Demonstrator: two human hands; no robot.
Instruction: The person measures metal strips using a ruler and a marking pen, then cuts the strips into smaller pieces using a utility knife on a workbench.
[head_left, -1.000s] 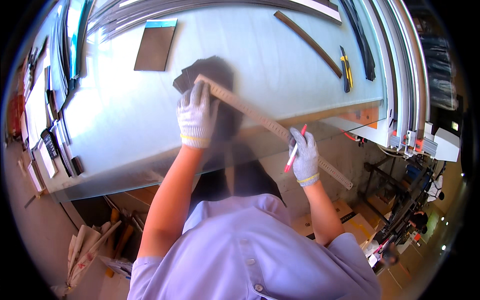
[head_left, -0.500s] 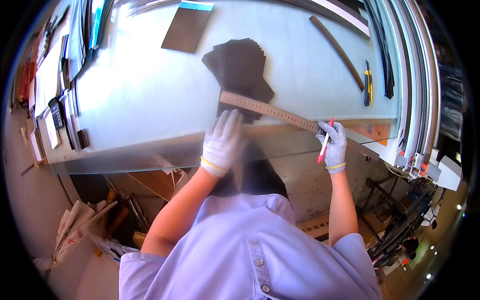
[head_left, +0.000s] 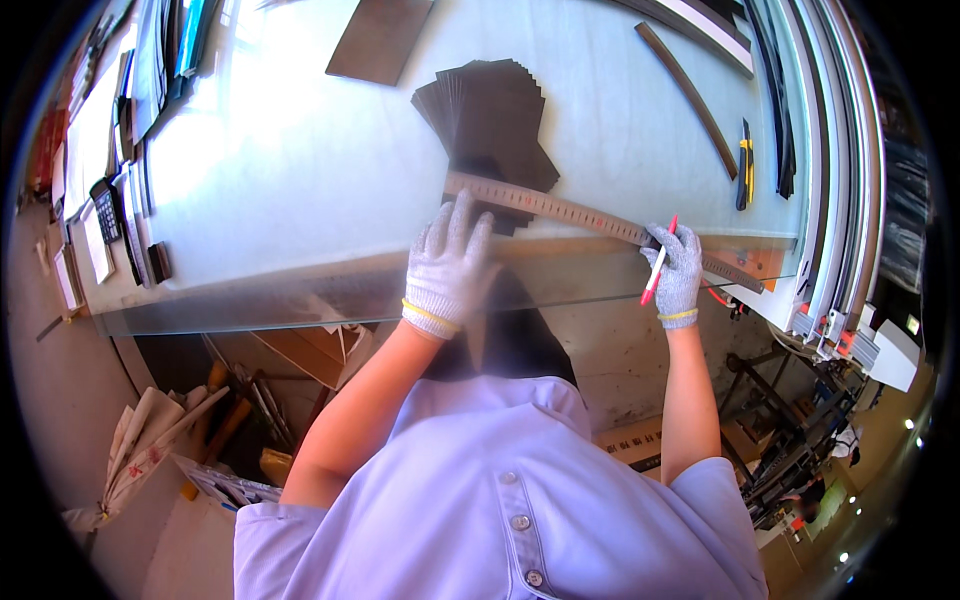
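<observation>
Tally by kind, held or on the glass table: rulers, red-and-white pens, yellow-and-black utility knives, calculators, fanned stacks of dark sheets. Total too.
Ruler: 1
Red-and-white pen: 1
Utility knife: 1
Calculator: 1
Fanned stack of dark sheets: 1
Total: 5

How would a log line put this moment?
left hand: at ruler end | right hand: holding ruler, pen | ruler: over dark sheets | cutter: on table

I see a pale lilac shirt (head_left: 450,500) with short sleeves (head_left: 715,500), a placket (head_left: 514,498) and round, shiny buttons (head_left: 520,522) down its front. The left hand (head_left: 445,265) and right hand (head_left: 679,268) wear pale grey knitted gloves (head_left: 435,286), each edged at the wrist with a yellow band (head_left: 431,317). From over here I also make out dark trousers (head_left: 535,350).
</observation>
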